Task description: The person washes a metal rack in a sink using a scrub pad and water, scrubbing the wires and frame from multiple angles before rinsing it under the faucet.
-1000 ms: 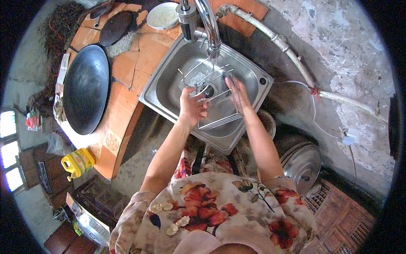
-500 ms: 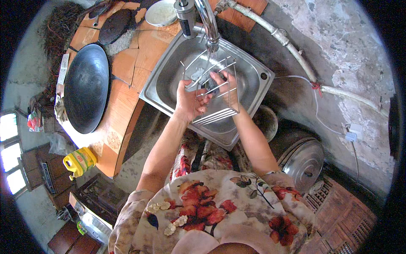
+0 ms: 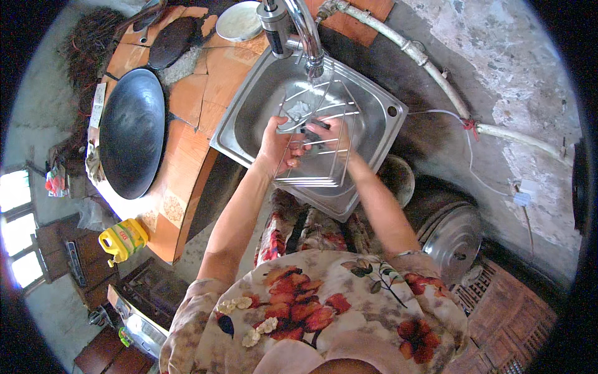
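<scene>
Over the stainless steel sink [image 3: 377,134] I hold a silver wire rack [image 3: 308,182], tilted, with its bars crossing in front of my fingers. My left hand [image 3: 274,149] is closed round the rack's left side, thumb up on a bar. Among the bars, my right hand [image 3: 339,136] is bent around a small dark grey scourer [image 3: 317,128], partly hidden by fingers and wires. The chrome tap [image 3: 313,62] hangs just beyond the rack, and a pale wet patch shows on the sink's bottom under it.
A large black wok [image 3: 132,134] lies on the tiled counter to the left, with a white plate [image 3: 239,22] farther back. The yellow jug [image 3: 123,240] stands near the counter's corner. On the right are a lidded metal pot [image 3: 453,240] and a white wall pipe [image 3: 430,65].
The rack has tilted and turned slightly in my hands. My right hand has shifted a little down along its bars with the scourer; my left keeps its hold.
</scene>
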Demonstrator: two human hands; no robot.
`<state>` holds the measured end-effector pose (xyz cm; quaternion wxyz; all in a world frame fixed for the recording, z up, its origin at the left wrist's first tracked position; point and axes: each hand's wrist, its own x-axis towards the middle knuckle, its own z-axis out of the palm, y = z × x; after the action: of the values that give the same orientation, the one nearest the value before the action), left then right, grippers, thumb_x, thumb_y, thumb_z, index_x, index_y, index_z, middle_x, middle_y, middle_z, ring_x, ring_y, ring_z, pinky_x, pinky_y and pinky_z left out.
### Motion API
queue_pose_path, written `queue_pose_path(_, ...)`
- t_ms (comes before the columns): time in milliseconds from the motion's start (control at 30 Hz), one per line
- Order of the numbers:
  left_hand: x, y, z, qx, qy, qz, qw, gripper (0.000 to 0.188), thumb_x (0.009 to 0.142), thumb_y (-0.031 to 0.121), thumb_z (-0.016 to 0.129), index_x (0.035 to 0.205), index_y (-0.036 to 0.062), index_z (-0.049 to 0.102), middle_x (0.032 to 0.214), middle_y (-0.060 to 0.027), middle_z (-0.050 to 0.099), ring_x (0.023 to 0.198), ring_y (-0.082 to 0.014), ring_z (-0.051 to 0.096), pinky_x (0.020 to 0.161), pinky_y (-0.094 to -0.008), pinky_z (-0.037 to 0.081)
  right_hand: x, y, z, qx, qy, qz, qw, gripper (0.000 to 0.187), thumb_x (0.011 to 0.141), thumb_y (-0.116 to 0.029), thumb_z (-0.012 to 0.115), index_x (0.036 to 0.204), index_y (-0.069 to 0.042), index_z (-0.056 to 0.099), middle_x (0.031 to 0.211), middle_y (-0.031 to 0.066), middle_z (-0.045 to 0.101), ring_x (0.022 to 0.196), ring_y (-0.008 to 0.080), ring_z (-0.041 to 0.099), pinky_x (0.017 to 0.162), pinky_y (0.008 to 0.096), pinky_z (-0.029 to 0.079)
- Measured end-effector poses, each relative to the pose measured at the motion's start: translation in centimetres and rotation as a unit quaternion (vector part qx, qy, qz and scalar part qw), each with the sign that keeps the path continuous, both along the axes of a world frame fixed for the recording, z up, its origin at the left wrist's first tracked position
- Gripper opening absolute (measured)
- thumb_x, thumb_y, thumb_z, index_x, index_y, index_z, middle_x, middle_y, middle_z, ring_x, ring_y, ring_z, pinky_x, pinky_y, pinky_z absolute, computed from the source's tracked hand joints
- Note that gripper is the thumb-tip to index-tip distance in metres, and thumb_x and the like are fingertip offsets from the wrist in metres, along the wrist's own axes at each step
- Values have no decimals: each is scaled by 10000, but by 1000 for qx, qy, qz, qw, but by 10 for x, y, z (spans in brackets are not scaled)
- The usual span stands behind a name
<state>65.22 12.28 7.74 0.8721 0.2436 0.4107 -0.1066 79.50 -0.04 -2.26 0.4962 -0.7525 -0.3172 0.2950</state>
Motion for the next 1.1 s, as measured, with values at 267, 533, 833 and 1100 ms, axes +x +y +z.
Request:
queue_pose_path(267, -5, 34, 2, -37, -73, -100, 992, 845, 723, 656, 435, 1173, -58, 487, 905, -156, 598, 625, -133, 504, 425, -212, 282, 70, -52, 22, 67, 312, -129, 939, 379, 832, -250, 720, 1087, 19, 639, 986, 46, 655, 882, 126, 582, 793, 267, 435)
queue_pose_path(533, 3, 35, 15, -126, -204, -212, 947, 962, 716, 660, 395, 1301, -103, 427, 967, -181, 586, 597, -116, 445, 444, -193, 328, 84, -13, 46, 22, 375, 115, 920, 418, 821, -250, 717, 1127, 18, 619, 1041, 48, 647, 913, 129, 595, 796, 257, 445)
queue_pose_path(833, 20, 44, 20, -146, -247, -314, 905, 954, 715, 639, 406, 1298, -116, 430, 966, -232, 579, 582, -129, 455, 412, -207, 335, 78, -2, 65, 1, 419, 369, 829, 300, 810, -170, 695, 1040, 19, 660, 975, 70, 685, 874, 112, 613, 808, 253, 463)
queue_pose_path(1100, 20, 48, 5, -118, -89, -299, 943, 905, 737, 629, 377, 1280, -89, 464, 937, -189, 580, 589, -103, 447, 428, -205, 356, 80, -2, 48, -64, -48, 321, 944, 304, 851, -162, 667, 1110, -6, 634, 924, 96, 679, 833, 106, 616, 748, 241, 489)
